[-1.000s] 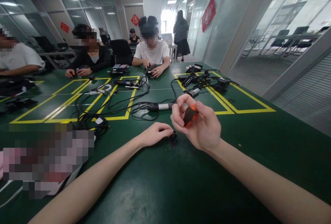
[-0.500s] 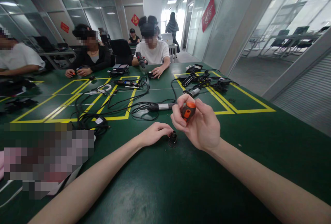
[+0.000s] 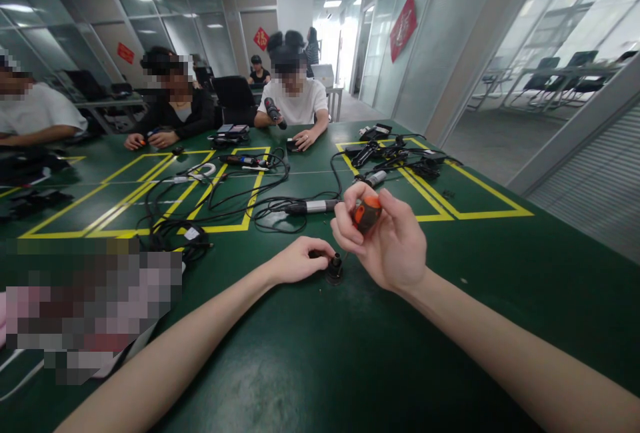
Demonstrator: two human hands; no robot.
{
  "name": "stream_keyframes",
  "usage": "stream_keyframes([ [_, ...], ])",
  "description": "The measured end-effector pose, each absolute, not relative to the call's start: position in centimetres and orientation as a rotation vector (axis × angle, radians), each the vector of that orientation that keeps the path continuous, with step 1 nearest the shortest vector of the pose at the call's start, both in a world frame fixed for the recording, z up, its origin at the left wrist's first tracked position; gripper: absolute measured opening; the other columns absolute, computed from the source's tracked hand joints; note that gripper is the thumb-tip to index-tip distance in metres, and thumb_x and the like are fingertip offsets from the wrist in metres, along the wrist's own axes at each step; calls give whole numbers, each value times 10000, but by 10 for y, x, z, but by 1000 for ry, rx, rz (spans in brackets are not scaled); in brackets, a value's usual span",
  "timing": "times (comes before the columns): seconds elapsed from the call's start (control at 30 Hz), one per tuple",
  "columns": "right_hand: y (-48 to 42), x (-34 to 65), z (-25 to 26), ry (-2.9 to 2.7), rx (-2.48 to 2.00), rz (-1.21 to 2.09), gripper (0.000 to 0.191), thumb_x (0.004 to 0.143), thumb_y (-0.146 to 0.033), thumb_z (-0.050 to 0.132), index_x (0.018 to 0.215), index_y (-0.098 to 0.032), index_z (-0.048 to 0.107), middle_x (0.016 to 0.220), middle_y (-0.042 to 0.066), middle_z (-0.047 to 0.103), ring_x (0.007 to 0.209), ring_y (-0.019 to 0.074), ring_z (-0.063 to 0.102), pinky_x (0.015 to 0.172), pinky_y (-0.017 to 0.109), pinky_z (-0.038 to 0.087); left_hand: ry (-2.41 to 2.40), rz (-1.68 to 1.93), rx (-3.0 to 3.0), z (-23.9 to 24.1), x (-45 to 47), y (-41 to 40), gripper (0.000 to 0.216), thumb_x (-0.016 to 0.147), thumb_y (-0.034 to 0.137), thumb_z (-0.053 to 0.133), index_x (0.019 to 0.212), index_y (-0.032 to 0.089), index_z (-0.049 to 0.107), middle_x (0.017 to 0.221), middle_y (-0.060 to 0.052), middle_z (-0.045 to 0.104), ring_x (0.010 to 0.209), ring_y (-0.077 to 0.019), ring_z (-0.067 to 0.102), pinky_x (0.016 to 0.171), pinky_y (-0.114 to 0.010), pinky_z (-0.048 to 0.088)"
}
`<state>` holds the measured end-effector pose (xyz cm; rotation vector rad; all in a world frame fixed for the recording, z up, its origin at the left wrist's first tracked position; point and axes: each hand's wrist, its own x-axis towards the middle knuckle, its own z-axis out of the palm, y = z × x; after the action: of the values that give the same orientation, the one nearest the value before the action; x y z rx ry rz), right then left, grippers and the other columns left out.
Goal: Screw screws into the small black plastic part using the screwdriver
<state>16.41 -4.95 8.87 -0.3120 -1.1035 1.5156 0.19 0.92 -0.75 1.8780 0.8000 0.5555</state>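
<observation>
My right hand (image 3: 385,240) is closed round the orange-and-black handle of a screwdriver (image 3: 367,212), held upright just above a small black part (image 3: 334,268) that stands on the green table (image 3: 350,353). The screwdriver's shaft is hidden by my fingers. My left hand (image 3: 299,261) rests on the table with its fingers curled, pinching the small black part from the left.
Black cables and a silver-tipped tool (image 3: 310,206) lie just beyond my hands inside yellow taped boxes. More black devices (image 3: 395,153) sit at the far right. Three people sit across the table; one holds a black tool (image 3: 274,113). A blurred patch (image 3: 90,306) covers the near left.
My right hand has turned the screwdriver handle, so its orange end now faces up and toward me. The person opposite has lifted a black tool off the table.
</observation>
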Motion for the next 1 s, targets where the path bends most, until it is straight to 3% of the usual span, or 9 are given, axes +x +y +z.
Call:
stream_keyframes([
  [0.17,-49,163,90,-1127,-294,1526,367,911,-504,643,725,-197,570,532,-46,450,437,80,347,437,218,245,834,557,1845,-7,2,11,251,871,228,554,926,128,777,968,-61,784,960,-224,693,971,-312,502],
  [0.33,-48,163,91,-1135,-299,1555,484,949,-536,597,627,-176,567,510,-42,401,431,75,332,422,222,233,814,548,1865,-8,2,12,338,954,384,571,898,119,773,934,-62,772,925,-223,683,956,-317,497],
  [0.6,-50,164,89,-1114,-273,1533,285,908,-466,642,790,-213,584,536,-52,480,422,82,349,436,214,250,808,553,1891,-10,0,12,346,962,416,586,922,132,780,937,-55,776,908,-217,677,933,-311,501],
  [0.77,-47,163,90,-1141,-310,1542,470,958,-482,582,605,-172,577,504,-35,434,404,73,360,404,222,236,797,558,1891,-12,0,13,373,968,450,585,924,137,783,939,-54,777,920,-213,680,937,-297,499],
  [0.87,-48,163,89,-1114,-297,1551,435,946,-504,586,662,-175,598,492,-49,404,409,72,318,411,213,217,784,555,1901,-13,-1,14,376,973,447,577,938,136,785,949,-53,777,930,-213,678,942,-297,496],
  [1.0,-49,164,88,-1116,-257,1521,287,921,-463,613,798,-205,586,533,-54,477,421,77,339,436,207,247,796,560,1916,-13,-1,14,372,975,443,575,937,138,785,933,-46,777,920,-212,673,933,-299,501],
])
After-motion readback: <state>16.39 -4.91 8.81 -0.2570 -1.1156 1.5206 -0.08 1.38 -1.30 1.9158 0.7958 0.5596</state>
